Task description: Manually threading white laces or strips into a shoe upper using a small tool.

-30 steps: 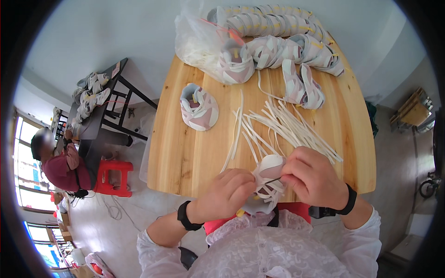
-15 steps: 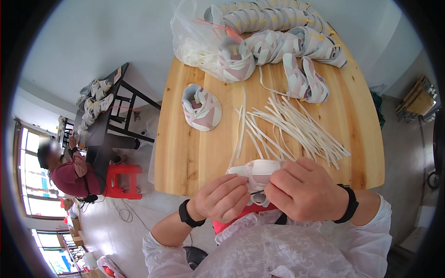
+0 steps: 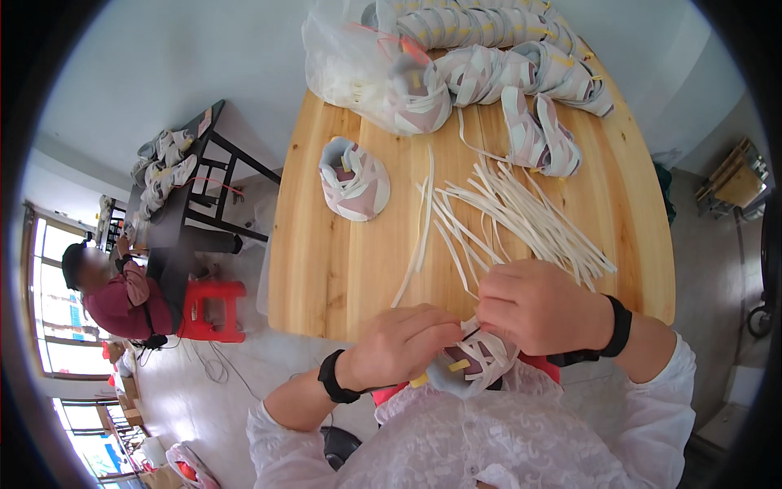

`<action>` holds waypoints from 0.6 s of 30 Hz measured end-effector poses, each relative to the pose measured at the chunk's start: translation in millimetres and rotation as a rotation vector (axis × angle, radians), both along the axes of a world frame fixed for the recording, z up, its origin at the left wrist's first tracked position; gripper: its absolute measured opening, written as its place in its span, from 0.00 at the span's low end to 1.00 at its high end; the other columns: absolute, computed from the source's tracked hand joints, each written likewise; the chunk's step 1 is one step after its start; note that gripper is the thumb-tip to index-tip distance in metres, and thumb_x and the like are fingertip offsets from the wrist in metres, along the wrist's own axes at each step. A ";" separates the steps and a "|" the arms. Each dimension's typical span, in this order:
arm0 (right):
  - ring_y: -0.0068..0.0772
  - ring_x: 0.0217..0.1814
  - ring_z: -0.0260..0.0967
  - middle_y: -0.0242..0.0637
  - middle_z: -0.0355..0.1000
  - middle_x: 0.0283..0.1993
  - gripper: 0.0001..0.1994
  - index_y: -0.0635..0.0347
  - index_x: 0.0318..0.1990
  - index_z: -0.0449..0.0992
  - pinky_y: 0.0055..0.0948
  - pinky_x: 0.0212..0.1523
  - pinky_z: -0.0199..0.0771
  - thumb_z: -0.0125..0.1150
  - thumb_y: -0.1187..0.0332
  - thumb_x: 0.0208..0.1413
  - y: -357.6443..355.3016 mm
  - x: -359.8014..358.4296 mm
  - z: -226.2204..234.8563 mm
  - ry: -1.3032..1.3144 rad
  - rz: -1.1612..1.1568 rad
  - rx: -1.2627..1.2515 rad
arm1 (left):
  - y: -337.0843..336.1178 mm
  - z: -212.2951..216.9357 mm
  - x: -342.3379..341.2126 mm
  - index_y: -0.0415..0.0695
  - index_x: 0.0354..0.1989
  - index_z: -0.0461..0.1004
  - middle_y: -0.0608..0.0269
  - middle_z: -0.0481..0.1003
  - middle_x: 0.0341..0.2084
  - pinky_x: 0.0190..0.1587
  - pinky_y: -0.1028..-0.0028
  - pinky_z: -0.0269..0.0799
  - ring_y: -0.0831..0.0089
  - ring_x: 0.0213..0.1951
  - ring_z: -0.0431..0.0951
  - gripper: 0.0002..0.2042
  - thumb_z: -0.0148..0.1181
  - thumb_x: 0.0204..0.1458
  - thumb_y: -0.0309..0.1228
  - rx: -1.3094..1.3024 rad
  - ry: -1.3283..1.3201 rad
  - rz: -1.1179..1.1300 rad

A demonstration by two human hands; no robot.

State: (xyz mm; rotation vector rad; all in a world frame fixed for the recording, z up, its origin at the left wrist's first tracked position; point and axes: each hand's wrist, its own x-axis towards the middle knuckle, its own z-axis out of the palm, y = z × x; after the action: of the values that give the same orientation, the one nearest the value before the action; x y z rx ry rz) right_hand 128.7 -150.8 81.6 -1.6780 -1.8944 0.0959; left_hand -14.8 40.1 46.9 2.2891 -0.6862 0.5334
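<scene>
- Pale wooden table [image 3: 350,277] fills the middle of the view, with grey floor around it.
- Just off the table's near edge, over the person's lap, a small grey-and-pink shoe [image 3: 471,367] is held between both hands.
- Left hand [image 3: 403,346] is curled shut around the shoe's left side, fingers bent over its upper.
- Right hand [image 3: 538,306] is closed on the shoe from above, fingertips pinched at its white lace; the exact pinch is hidden.
- A loose bundle of white laces [image 3: 505,220] lies fanned on the table, just beyond the right hand.
- One single shoe [image 3: 354,179] sits on the table's left half, apart from the laces.
- At the table's far edge a row of matching shoes [image 3: 505,49] lies beside a clear plastic bag [image 3: 350,57].
- Well left of the table, another person [image 3: 106,289] sits by a red stool [image 3: 213,310] near a dark side table.
</scene>
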 end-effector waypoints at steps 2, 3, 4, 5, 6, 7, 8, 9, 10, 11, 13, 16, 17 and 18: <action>0.38 0.30 0.66 0.36 0.62 0.28 0.06 0.60 0.26 0.70 0.33 0.29 0.66 0.62 0.71 0.42 -1.4 2.8 -6.5 0.115 0.032 -0.076 | -2.8 2.0 -0.3 0.38 0.34 0.74 0.57 0.75 0.30 0.30 0.71 0.73 0.62 0.30 0.77 0.13 0.61 0.36 0.20 -0.057 0.101 -0.004; 0.40 0.30 0.66 0.36 0.63 0.28 0.06 0.60 0.27 0.70 0.35 0.28 0.66 0.62 0.71 0.44 -2.5 3.9 -10.4 0.201 0.055 -0.103 | -4.4 3.6 -0.3 0.38 0.34 0.74 0.57 0.76 0.30 0.29 0.71 0.73 0.61 0.29 0.77 0.12 0.61 0.37 0.18 -0.115 0.178 -0.021; 0.42 0.29 0.66 0.37 0.63 0.28 0.06 0.60 0.28 0.70 0.36 0.28 0.66 0.62 0.71 0.45 -3.5 4.8 -14.4 0.288 0.079 -0.130 | -5.9 4.2 -0.6 0.39 0.34 0.74 0.56 0.77 0.30 0.29 0.70 0.73 0.60 0.29 0.78 0.12 0.62 0.39 0.16 -0.173 0.254 -0.038; 0.42 0.29 0.66 0.37 0.63 0.28 0.06 0.60 0.28 0.70 0.36 0.28 0.66 0.62 0.71 0.45 -4.8 4.6 -18.2 0.289 0.082 -0.135 | -7.4 3.6 -0.9 0.39 0.34 0.74 0.56 0.77 0.30 0.29 0.70 0.73 0.60 0.29 0.78 0.12 0.62 0.39 0.16 -0.178 0.254 -0.035; 0.43 0.30 0.66 0.37 0.63 0.28 0.06 0.59 0.28 0.70 0.36 0.28 0.65 0.62 0.71 0.46 -6.5 3.1 -22.2 0.376 0.068 -0.163 | -9.0 2.8 -1.2 0.40 0.34 0.75 0.57 0.77 0.29 0.28 0.70 0.72 0.60 0.28 0.77 0.12 0.62 0.39 0.16 -0.187 0.265 -0.033; 0.43 0.30 0.65 0.37 0.64 0.27 0.05 0.58 0.28 0.70 0.37 0.28 0.64 0.61 0.71 0.47 -8.3 1.6 -25.9 0.462 0.053 -0.191 | -10.7 2.2 -1.5 0.40 0.34 0.75 0.58 0.76 0.28 0.27 0.70 0.71 0.61 0.27 0.77 0.12 0.62 0.39 0.16 -0.196 0.276 -0.031; 0.43 0.30 0.65 0.37 0.64 0.27 0.05 0.58 0.28 0.70 0.37 0.28 0.64 0.61 0.71 0.47 -10.1 0.2 -29.9 0.465 0.055 -0.194 | -12.6 2.3 -1.9 0.40 0.34 0.75 0.58 0.76 0.28 0.27 0.70 0.71 0.61 0.27 0.77 0.12 0.62 0.39 0.16 -0.199 0.278 -0.028; 0.44 0.29 0.65 0.37 0.64 0.27 0.05 0.59 0.28 0.70 0.37 0.27 0.64 0.61 0.71 0.48 -12.1 -1.2 -33.6 0.494 0.047 -0.200 | -14.7 2.9 -2.2 0.41 0.34 0.75 0.58 0.76 0.27 0.27 0.70 0.71 0.61 0.26 0.76 0.12 0.62 0.38 0.16 -0.211 0.281 -0.022; 0.45 0.29 0.65 0.38 0.64 0.27 0.05 0.59 0.28 0.70 0.37 0.27 0.63 0.61 0.72 0.48 -13.7 -2.5 -36.0 0.524 0.037 -0.205 | -16.2 3.0 -2.4 0.41 0.33 0.76 0.59 0.75 0.26 0.26 0.70 0.70 0.61 0.26 0.76 0.12 0.62 0.38 0.16 -0.223 0.284 -0.016; 0.45 0.29 0.65 0.38 0.64 0.27 0.05 0.59 0.28 0.70 0.37 0.27 0.63 0.61 0.72 0.48 -14.8 -3.6 -37.4 0.526 0.040 -0.207 | -16.9 2.4 -2.7 0.41 0.33 0.76 0.59 0.75 0.26 0.26 0.70 0.70 0.61 0.26 0.76 0.12 0.62 0.38 0.16 -0.225 0.286 -0.014; 0.44 0.28 0.64 0.38 0.63 0.27 0.05 0.59 0.28 0.70 0.37 0.27 0.63 0.61 0.73 0.47 -17.1 -5.9 -38.7 0.532 0.016 -0.155 | -17.8 1.0 -2.9 0.41 0.32 0.76 0.59 0.75 0.26 0.26 0.70 0.70 0.62 0.25 0.76 0.12 0.61 0.38 0.15 -0.216 0.299 0.020; 0.44 0.27 0.64 0.38 0.63 0.27 0.04 0.60 0.28 0.69 0.38 0.28 0.63 0.60 0.75 0.47 -18.6 -12.2 -33.0 0.327 -0.060 -0.027 | -17.9 -2.0 -4.2 0.41 0.31 0.76 0.59 0.76 0.26 0.26 0.71 0.70 0.62 0.26 0.76 0.11 0.60 0.39 0.14 -0.253 0.423 0.062; 0.44 0.27 0.64 0.38 0.63 0.27 0.04 0.60 0.28 0.69 0.38 0.28 0.63 0.60 0.75 0.47 -20.4 -13.9 -34.6 0.326 -0.062 -0.027 | -19.0 -1.3 -4.0 0.41 0.31 0.76 0.59 0.76 0.26 0.26 0.71 0.70 0.62 0.26 0.76 0.11 0.60 0.39 0.14 -0.253 0.423 0.060; 0.44 0.28 0.63 0.38 0.62 0.28 0.04 0.60 0.28 0.69 0.37 0.28 0.63 0.60 0.76 0.48 -22.2 -15.3 -37.8 0.392 -0.058 -0.033 | -20.7 0.6 -3.6 0.41 0.31 0.76 0.59 0.76 0.25 0.27 0.71 0.70 0.62 0.26 0.76 0.10 0.60 0.39 0.14 -0.280 0.407 0.043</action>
State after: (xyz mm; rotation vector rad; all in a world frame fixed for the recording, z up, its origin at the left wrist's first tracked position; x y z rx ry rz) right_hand 113.4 -173.0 43.8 -1.5965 -1.5571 0.4042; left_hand -18.4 19.4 47.5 2.0614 -0.3386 0.1580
